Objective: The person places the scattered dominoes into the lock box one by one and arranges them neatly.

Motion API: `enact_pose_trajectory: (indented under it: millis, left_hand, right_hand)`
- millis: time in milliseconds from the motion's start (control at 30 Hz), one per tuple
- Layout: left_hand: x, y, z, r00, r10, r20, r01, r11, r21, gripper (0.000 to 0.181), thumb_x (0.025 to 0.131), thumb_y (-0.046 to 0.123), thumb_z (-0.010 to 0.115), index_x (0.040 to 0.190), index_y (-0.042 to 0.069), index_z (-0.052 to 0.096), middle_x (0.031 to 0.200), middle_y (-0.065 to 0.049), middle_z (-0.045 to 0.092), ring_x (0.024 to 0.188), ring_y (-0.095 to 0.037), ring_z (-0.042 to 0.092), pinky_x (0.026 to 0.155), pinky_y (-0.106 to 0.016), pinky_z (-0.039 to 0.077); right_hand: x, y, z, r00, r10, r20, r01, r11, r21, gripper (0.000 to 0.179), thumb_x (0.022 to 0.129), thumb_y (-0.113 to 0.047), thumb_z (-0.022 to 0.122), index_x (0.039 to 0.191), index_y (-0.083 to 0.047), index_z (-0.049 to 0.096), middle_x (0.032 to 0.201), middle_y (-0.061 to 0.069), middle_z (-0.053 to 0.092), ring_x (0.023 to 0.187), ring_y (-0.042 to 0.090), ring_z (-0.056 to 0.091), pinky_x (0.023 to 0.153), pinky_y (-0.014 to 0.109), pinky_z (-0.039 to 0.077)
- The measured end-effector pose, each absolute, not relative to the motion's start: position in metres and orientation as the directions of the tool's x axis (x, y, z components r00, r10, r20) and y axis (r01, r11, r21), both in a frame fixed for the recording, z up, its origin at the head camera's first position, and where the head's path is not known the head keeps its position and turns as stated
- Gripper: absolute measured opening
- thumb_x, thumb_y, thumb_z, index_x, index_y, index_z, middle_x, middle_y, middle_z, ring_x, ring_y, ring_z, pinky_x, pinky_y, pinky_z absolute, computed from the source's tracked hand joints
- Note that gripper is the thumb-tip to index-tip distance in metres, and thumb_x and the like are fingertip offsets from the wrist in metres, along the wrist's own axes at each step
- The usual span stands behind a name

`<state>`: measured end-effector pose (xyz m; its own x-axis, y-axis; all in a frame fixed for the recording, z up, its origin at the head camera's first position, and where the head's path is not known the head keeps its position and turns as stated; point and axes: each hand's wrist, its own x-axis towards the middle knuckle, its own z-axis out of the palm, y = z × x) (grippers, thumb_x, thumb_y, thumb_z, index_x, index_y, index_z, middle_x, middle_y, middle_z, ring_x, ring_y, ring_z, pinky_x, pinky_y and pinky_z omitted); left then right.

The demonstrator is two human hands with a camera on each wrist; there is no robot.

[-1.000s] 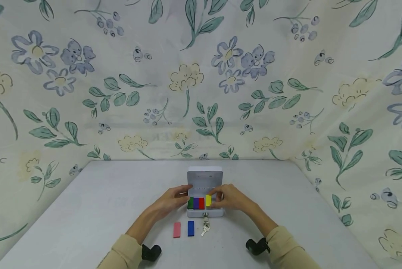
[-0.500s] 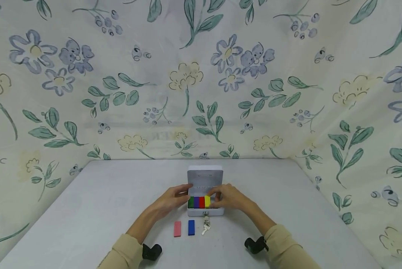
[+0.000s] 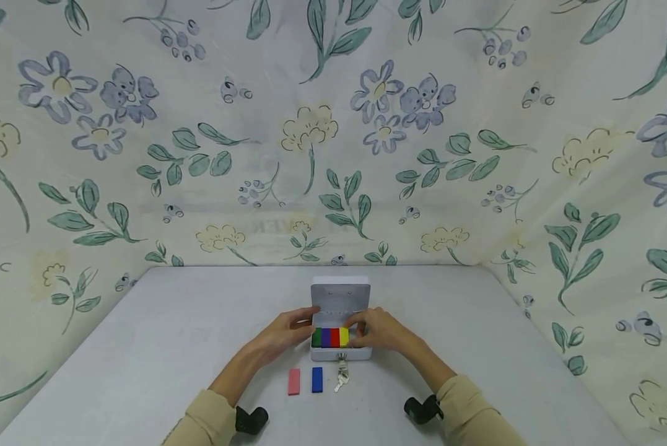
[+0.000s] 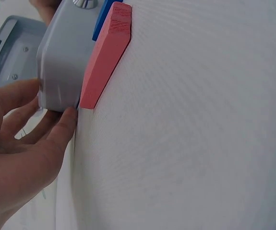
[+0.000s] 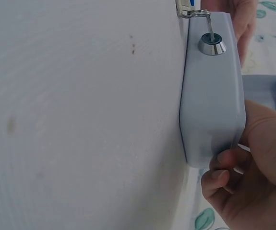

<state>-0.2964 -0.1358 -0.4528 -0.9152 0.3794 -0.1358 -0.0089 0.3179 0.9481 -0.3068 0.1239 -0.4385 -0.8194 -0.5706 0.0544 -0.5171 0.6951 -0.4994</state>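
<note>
Head view: one pale grey box [image 3: 324, 355], standing on the white table [image 3: 199, 322], its lid [image 3: 340, 297] raised at the far side. Contents, left to right: green block [image 3: 316, 337], purple block [image 3: 326, 337], red block [image 3: 335, 337], yellow block [image 3: 344, 337], in one row towards the left of the interior.

Change: one second earlier a gap parted the yellow block from the red block; now the two stand side by side, the gap gone. The pink and blue blocks have kept their places.

Left hand [image 3: 287, 328]: fingers parted and mostly straight, touching the left end of the box at rim and base, as the left wrist view shows.

Right hand [image 3: 383, 328]: forefinger and thumb bent, a gap between them, tips at the yellow block; whether they pinch or only touch it cannot be told. Other fingers curled against the right end of the box.

Near side of the box, left to right: one pink block [image 3: 293, 381]; one blue block [image 3: 317, 380]; keys [image 3: 341, 378] hanging from the lock [image 5: 211, 44] in the near wall.

Backdrop: floral cloth [image 3: 311, 210].
</note>
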Motion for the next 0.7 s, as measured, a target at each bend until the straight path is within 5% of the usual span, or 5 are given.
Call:
enact_pose_trajectory:
  millis: [700]
  left_hand:
    - [-0.2977, -0.1357, -0.4537, -0.921, 0.371, -0.121, 0.006, 0.323, 0.946, 0.054, 0.096, 0.018, 0.062, 0.147, 0.018, 0.046, 0.156, -0.014, 0.039, 0.140, -0.040, 0.040, 0.108, -0.051, 0.044]
  right_hand:
    - [-0.3042, 0.1206, -0.4407, -0.836, -0.545, 0.056, -0.502, 0.721, -0.478, 0.035, 0.082, -0.029, 0.080, 0.112, -0.013, 0.073, 0.066, -0.008, 0.056, 0.060, 0.005, 0.049, 0.055, 0.016, 0.040]
